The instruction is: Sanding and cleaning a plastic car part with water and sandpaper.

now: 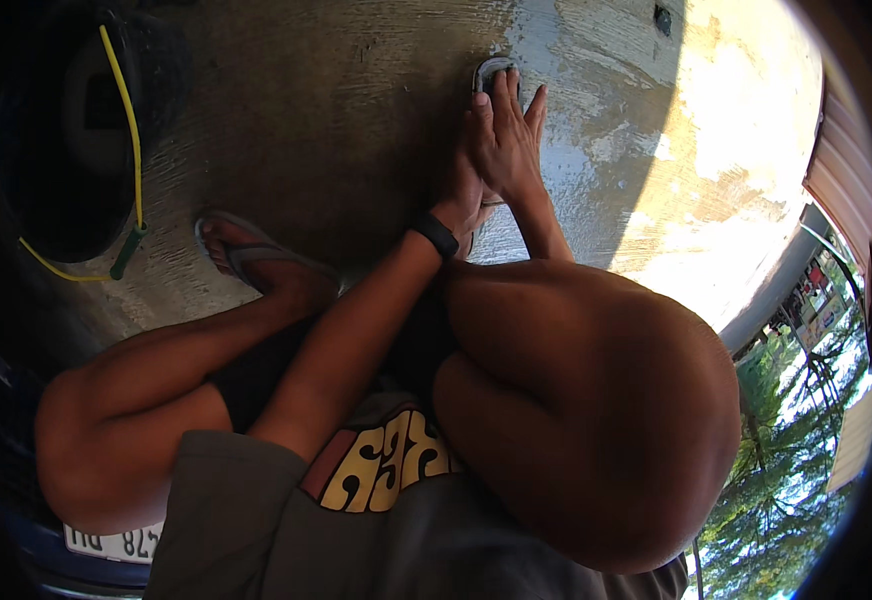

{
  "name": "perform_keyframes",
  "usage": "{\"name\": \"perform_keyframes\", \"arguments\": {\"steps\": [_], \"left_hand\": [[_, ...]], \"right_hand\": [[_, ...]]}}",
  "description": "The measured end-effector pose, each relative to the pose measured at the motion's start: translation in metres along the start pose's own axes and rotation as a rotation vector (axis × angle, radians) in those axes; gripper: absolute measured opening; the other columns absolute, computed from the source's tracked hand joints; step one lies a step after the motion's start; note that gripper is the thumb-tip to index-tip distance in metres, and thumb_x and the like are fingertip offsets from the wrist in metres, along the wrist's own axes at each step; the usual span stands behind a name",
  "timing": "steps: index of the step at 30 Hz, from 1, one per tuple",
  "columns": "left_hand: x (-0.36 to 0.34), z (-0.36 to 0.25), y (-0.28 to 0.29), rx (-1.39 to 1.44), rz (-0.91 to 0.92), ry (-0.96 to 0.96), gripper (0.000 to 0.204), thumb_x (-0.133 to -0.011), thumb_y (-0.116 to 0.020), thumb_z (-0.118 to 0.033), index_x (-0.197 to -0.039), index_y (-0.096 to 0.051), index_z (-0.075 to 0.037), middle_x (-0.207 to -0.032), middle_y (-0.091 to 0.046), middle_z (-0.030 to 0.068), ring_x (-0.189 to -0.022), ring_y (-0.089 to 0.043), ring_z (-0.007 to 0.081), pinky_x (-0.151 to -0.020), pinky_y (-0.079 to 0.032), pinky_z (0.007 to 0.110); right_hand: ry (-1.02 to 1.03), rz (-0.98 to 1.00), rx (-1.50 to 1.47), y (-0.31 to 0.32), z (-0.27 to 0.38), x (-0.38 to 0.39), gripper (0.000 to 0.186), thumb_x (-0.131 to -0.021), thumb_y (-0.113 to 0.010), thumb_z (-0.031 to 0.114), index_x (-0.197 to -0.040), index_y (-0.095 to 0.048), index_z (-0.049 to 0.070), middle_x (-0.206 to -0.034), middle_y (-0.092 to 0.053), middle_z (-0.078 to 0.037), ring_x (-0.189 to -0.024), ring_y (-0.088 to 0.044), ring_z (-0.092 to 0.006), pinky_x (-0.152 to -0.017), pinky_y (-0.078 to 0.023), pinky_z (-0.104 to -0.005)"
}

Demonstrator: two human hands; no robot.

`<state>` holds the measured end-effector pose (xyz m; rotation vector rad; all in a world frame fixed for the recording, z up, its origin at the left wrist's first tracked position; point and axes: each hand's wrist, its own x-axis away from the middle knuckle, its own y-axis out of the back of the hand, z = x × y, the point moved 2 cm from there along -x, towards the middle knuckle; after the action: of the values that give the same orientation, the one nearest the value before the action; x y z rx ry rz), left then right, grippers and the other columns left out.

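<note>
My left hand (463,180), with a black band (435,236) round its wrist, lies against my right hand (509,150). The hands touch, and the fingers of the right are stretched out and a little apart. One straight fingertip of the left shows beside them; its other fingers are mostly hidden. No object is visible between the palms. Just past the fingertips shows the rounded toe end of a grey flip-flop (496,64); the hands and right knee cover most of it. My left foot rests in another flip-flop (256,252) on the concrete floor (356,110).
At the far left stands a dark bucket (66,190) with a thin yellow handle (131,120) and green grip (129,252). Wet patches mark the floor around my hands; sunlight falls to the right. A vehicle's number plate (106,543) is low left. Corrugated sheeting (849,170) edges the right.
</note>
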<state>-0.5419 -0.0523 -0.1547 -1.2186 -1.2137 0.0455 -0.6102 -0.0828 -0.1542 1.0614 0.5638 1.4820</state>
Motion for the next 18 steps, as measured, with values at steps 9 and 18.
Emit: {"name": "perform_keyframes", "arguments": {"steps": [9, 18], "left_hand": [[0.001, 0.000, 0.007, 0.061, 0.058, 0.088, 0.090, -0.097, -0.030, -0.074, -0.154, -0.031, -0.003, -0.157, -0.036, 0.0140, -0.141, -0.039, 0.0270, -0.115, -0.033, 0.039], [0.002, 0.001, 0.023, 0.079, -0.008, 0.250, 0.086, -0.094, -0.032, -0.077, -0.141, -0.048, -0.006, -0.138, -0.056, 0.0107, -0.127, -0.054, 0.0265, -0.106, -0.043, 0.042]], "right_hand": [[-0.075, 0.153, -0.041, 0.014, 0.005, 0.030, 0.075, -0.104, -0.030, 0.058, -0.151, -0.038, 0.000, -0.159, -0.033, -0.020, -0.150, -0.003, -0.0517, -0.121, -0.003, -0.0567], [-0.024, 0.173, -0.230, 0.032, -0.015, 0.076, 0.060, -0.108, -0.031, 0.044, -0.150, -0.041, 0.003, -0.159, -0.035, -0.017, -0.152, -0.013, -0.0401, -0.123, -0.007, -0.0531]]}}
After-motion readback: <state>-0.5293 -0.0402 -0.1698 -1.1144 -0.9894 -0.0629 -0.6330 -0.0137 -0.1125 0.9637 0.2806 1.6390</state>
